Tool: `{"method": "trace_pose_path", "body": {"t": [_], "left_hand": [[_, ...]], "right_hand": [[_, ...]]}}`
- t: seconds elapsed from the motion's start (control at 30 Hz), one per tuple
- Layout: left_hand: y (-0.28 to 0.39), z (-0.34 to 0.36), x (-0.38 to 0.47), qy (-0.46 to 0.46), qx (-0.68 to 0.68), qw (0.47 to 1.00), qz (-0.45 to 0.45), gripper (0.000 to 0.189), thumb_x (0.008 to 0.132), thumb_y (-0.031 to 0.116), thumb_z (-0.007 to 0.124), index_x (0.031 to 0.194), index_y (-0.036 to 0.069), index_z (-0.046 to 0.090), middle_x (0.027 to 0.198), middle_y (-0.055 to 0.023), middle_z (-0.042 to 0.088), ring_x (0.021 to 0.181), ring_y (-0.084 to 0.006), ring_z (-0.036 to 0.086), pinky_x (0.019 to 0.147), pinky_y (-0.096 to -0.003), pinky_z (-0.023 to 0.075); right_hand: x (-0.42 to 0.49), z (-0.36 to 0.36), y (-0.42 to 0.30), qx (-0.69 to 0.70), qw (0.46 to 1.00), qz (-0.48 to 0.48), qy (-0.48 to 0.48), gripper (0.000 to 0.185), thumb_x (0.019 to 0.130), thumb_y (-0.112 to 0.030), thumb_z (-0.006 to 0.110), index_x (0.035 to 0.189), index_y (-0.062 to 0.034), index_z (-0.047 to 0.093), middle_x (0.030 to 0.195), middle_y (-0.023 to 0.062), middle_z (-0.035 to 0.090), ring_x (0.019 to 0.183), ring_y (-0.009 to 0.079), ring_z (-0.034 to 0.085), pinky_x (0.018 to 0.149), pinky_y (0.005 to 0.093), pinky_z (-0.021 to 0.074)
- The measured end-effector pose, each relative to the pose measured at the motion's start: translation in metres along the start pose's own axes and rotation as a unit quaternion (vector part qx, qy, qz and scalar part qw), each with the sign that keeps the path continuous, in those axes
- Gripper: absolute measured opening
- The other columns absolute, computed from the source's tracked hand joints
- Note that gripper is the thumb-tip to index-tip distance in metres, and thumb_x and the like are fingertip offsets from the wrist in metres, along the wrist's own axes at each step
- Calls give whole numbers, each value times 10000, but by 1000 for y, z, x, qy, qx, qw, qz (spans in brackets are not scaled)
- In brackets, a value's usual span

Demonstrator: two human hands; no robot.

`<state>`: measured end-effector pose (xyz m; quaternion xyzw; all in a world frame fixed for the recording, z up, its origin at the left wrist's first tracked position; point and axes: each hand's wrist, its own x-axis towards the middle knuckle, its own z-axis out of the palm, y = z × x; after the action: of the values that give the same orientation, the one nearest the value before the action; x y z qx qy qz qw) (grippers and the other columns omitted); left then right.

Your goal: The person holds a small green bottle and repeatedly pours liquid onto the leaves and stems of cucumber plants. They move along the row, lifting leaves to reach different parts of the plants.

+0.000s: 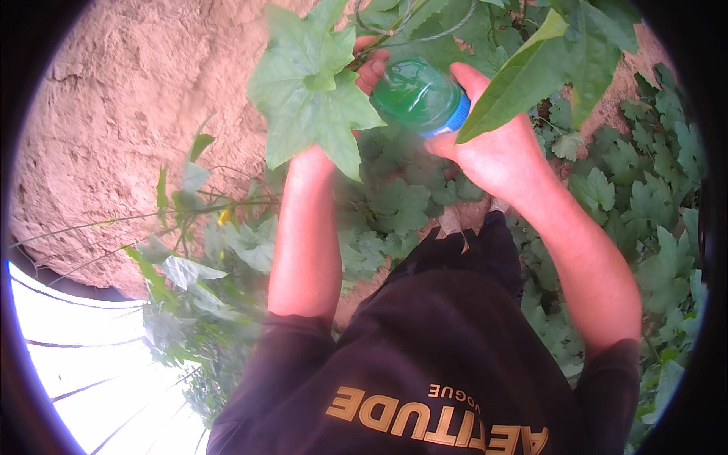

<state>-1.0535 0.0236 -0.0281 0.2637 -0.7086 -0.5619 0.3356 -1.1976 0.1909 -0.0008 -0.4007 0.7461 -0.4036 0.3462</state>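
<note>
A clear plastic bottle (418,94) with green at its end and a blue band (453,120) lies tilted in my right hand (497,139). Thumb and forefinger grip it around the band; a drooping leaf (520,79) covers part of this hand. Fingertips of my left hand (371,73) show beside the bottle's green end, close to a vine stem (367,55). A broad lobed leaf (310,91) hides most of that hand, so whether it pinches the stem cannot be made out.
Twisted wire (438,37) loops above the bottle. An earthen wall (142,96) rises on the left, with thin strings (85,229) and a yellow flower (224,216) near it. Leafy plants (614,170) cover the ground to the right and around my feet (452,219).
</note>
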Motion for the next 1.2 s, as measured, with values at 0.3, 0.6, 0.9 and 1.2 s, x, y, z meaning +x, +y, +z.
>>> {"method": "trace_pose_path", "body": {"t": [0.3, 0.6, 0.9, 1.2], "left_hand": [[5, -2, 2, -9, -146, 988, -49, 465, 982, -128, 692, 1420, -23, 575, 1355, -176, 654, 1171, -267, 718, 1023, -355, 644], [-8, 0, 1, -26, -47, 997, 47, 478, 976, -118, 711, 1424, -10, 582, 1332, -159, 673, 1143, -262, 732, 993, -337, 647], [6, 10, -5, -1, -19, 999, 38, 426, 982, -58, 750, 1386, 19, 638, 1279, -109, 721, 1127, -208, 740, 962, -329, 630], [27, 11, -10, -3, 59, 998, 32, 346, 1011, 45, 762, 1343, 11, 672, 1167, -114, 769, 1096, -179, 738, 945, -330, 601]], "right_hand": [[-6, -1, -5, -10, 998, -30, 50, 434, 754, -50, 766, 1159, 66, 662, 920, 236, 734, 828, 346, 758, 769, 454, 584], [-4, -3, 0, -51, 995, -50, 65, 115, 752, 2, 700, 818, 96, 694, 751, 258, 717, 729, 385, 761, 692, 508, 585], [-10, -8, -4, -41, 996, -43, 69, 218, 812, -27, 705, 1011, 61, 692, 960, 256, 741, 936, 424, 758, 820, 512, 582], [-14, -4, -2, 25, 999, -19, 44, 447, 882, -62, 688, 1311, 7, 584, 1168, 227, 733, 1126, 410, 725, 996, 491, 554]]}}
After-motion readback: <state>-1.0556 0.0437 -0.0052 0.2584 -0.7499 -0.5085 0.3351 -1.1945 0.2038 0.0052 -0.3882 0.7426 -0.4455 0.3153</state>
